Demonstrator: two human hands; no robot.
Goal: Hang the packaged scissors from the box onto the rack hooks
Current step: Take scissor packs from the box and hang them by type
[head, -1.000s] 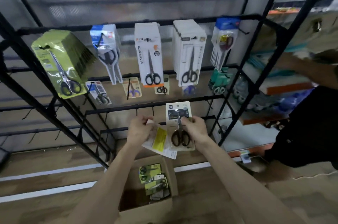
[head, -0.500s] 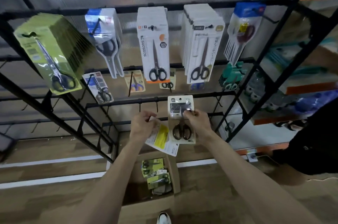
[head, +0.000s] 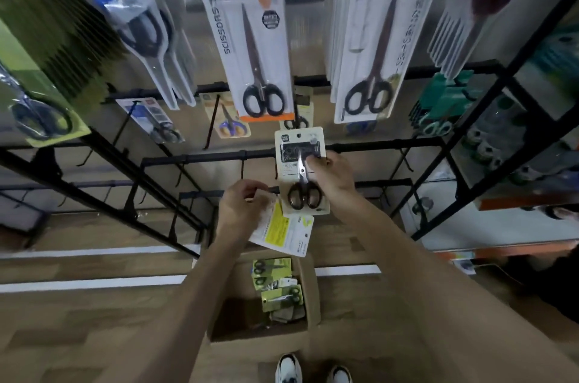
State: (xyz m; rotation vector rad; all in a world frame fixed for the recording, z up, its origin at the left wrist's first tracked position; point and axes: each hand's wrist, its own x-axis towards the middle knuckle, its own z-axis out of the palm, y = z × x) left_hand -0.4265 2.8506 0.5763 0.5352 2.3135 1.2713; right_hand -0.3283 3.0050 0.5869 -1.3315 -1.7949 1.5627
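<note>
Right hand pinches scissors pack above box; left hand grips yellow-white pack. Box on wood floor holds green packs; black rack behind box.

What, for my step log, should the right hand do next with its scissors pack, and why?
Probably guide the hang hole of the cream scissors pack onto a hook of the black bar. The right hand pinches it upright in front of that bar, apparently unhung; the left hand holds another pack.
</note>
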